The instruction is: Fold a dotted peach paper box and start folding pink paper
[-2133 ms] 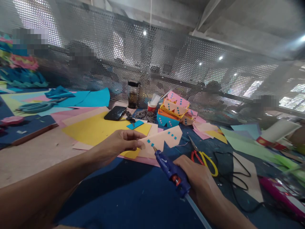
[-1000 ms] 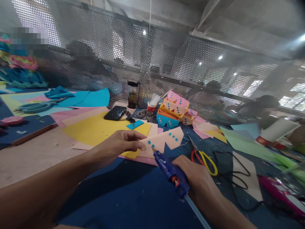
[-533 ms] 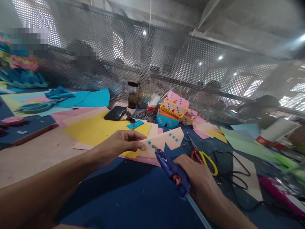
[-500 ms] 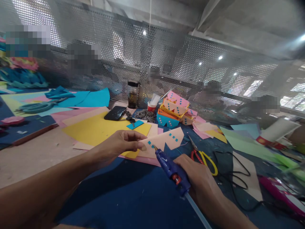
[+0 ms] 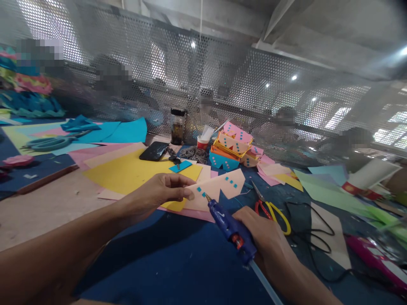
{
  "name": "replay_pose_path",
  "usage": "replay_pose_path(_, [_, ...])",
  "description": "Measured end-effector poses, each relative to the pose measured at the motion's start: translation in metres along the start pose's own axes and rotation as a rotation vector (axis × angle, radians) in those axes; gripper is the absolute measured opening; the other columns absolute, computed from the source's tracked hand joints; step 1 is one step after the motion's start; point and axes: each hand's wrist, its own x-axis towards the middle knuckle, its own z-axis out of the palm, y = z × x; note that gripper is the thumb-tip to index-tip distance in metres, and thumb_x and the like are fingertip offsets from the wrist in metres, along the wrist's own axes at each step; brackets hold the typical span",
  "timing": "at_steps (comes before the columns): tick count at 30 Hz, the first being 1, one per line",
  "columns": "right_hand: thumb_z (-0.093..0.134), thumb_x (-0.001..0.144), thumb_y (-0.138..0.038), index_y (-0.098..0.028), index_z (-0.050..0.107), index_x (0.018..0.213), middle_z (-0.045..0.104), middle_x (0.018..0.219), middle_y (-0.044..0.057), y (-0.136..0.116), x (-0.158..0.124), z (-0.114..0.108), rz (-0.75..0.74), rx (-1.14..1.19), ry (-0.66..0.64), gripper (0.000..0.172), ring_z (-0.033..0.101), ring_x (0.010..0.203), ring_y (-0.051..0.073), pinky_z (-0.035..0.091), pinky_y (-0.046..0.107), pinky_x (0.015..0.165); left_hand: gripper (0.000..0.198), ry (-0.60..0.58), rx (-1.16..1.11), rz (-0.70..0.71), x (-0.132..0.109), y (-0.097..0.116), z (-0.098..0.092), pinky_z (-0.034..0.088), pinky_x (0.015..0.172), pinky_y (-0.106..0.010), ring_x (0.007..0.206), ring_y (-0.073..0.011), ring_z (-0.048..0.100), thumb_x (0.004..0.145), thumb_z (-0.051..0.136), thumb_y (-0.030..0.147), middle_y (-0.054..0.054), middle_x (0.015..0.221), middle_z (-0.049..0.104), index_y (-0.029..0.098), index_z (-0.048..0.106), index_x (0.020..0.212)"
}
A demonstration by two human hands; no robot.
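Between the thumb and fingers of my left hand [image 5: 168, 191] is one end of a peach paper cutout [image 5: 219, 186], notched at its lower edge. Small blue squares are stuck on it in two rows. My right hand [image 5: 265, 237] is wrapped round a blue hot glue gun [image 5: 230, 231], a clear glue stick trailing out of its back. The gun's tip touches or nearly touches the cutout beside a blue square at the left; the exact contact is too small to tell. Yellow sheets [image 5: 127, 171] and pink ones lie under and behind my left hand.
Scissors with red and yellow handles [image 5: 273, 214] lie right of the gun, near a black cord [image 5: 313, 237]. Behind stand a stack of decorated cutouts [image 5: 230, 146], a cup [image 5: 202, 143] and a jar [image 5: 177, 127]. A phone [image 5: 154, 151] and keys rest on paper. A perforated metal screen [image 5: 140, 63] rises behind.
Almost nothing differs. The glue gun has dipped very slightly, its tip still at the same blue square, while my left hand and the cutout stay in place.
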Motion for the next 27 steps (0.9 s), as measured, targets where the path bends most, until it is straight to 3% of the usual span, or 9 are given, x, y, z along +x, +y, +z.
replay_pose_path(12, [0.050,0.096,-0.022,-0.023,0.055,0.104,0.063,0.097,0.004,0.002,0.001,0.003,-0.008,0.015,0.019,0.010,0.060,0.075,0.019,0.037,0.028,0.063,0.031,-0.022,-0.015,-0.007,0.000,-0.002,-0.001,0.047,0.079,-0.024,0.088,-0.0162,0.068,0.076,0.085,0.035,-0.004,0.095,0.079,0.023,0.079,0.104])
replay_pose_path(19, [0.052,0.094,-0.022,-0.024,0.056,0.105,0.062,0.096,0.003,0.005,-0.003,0.002,0.012,0.035,0.015,0.012,0.061,0.078,0.018,0.039,0.028,0.065,0.033,-0.003,-0.018,-0.003,0.001,-0.001,-0.002,0.045,0.075,-0.024,0.085,-0.0157,0.065,0.073,0.087,0.036,-0.003,0.095,0.079,0.022,0.080,0.102])
replay_pose_path(23, [0.053,0.090,-0.017,-0.023,0.056,0.111,0.062,0.099,0.004,0.010,-0.006,0.001,0.020,0.037,0.016,0.022,0.064,0.085,0.019,0.041,0.027,0.067,0.032,0.019,0.001,0.000,0.002,-0.001,-0.005,0.043,0.074,-0.023,0.084,-0.0140,0.062,0.073,0.087,0.038,-0.003,0.096,0.078,0.022,0.080,0.100])
replay_pose_path(27, [0.052,0.092,-0.018,-0.023,0.056,0.107,0.062,0.095,0.002,0.011,-0.008,0.003,0.004,-0.007,0.034,0.016,0.063,0.079,0.017,0.038,0.026,0.064,0.032,0.043,-0.010,0.005,0.004,-0.001,-0.007,0.043,0.072,-0.022,0.079,-0.0127,0.060,0.073,0.087,0.040,-0.003,0.094,0.077,0.023,0.081,0.099])
